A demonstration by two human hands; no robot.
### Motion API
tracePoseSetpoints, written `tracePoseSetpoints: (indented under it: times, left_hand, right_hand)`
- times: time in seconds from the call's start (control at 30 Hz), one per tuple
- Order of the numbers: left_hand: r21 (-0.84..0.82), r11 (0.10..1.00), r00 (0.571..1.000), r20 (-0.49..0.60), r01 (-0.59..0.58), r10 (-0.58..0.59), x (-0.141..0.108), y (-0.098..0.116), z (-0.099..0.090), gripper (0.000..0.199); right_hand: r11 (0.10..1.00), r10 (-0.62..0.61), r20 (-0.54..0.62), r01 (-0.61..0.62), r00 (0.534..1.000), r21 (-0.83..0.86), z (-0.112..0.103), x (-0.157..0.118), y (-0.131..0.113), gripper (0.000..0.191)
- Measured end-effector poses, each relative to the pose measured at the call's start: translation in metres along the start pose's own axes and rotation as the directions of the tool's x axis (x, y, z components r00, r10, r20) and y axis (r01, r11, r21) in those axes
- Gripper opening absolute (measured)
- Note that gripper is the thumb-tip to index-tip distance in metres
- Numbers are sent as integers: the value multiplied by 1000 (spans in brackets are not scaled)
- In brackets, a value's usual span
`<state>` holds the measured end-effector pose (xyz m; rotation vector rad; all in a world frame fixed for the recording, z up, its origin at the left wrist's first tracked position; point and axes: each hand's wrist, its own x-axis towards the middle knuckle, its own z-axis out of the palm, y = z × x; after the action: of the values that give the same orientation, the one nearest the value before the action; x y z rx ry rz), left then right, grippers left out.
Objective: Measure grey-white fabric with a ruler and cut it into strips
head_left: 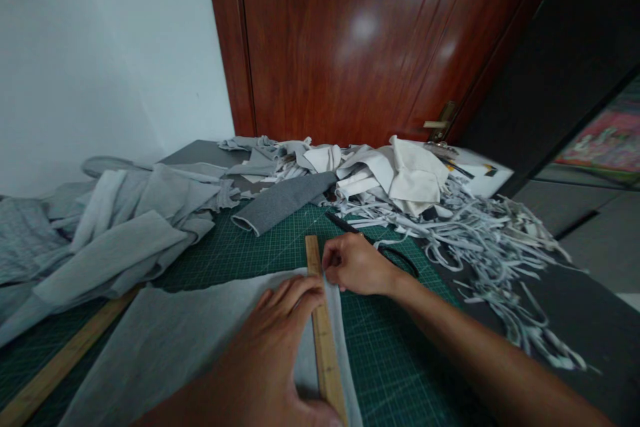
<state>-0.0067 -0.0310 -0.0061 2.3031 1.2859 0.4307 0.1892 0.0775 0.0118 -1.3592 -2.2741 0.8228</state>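
Note:
A light grey fabric piece (200, 320) lies flat on the green cutting mat (400, 360). A wooden ruler (326, 347) runs lengthwise over it near its right edge. My left hand (280, 333) rests on the fabric and the ruler's left side, fingers spread. Beside the ruler's far part, my right hand (355, 263) is closed in a pinch at the fabric's far right corner; its fingertips hide what they hold, if anything. Black-handled scissors (400, 257) lie partly behind my right hand.
Heaped grey fabric (125, 213) lies at left, partly over a second wooden ruler (65, 360). A dark grey folded piece (285, 200) and cream cloth (415, 177) lie at the back. Tangled thin strips (495, 260) cover the right side. A wooden door (340, 40) stands behind.

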Motion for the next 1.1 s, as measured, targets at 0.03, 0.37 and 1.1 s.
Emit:
tracePoseSetpoints:
  times: [0.03, 0.37, 1.1]
  left_hand:
    - [-4, 1000, 1000, -7, -2, 2, 0, -1, 0, 117]
    - [39, 999, 998, 54, 20, -22, 2, 2, -3, 123]
    - [52, 998, 998, 50, 24, -27, 0, 1, -3, 123]
  right_hand:
    - [1000, 1, -11, -1, 1000, -4, 1, 2, 0, 22]
    - [992, 100, 67, -104, 993, 64, 0, 9, 4, 17]
    - [993, 65, -120, -76, 991, -88, 6, 3, -11, 19]
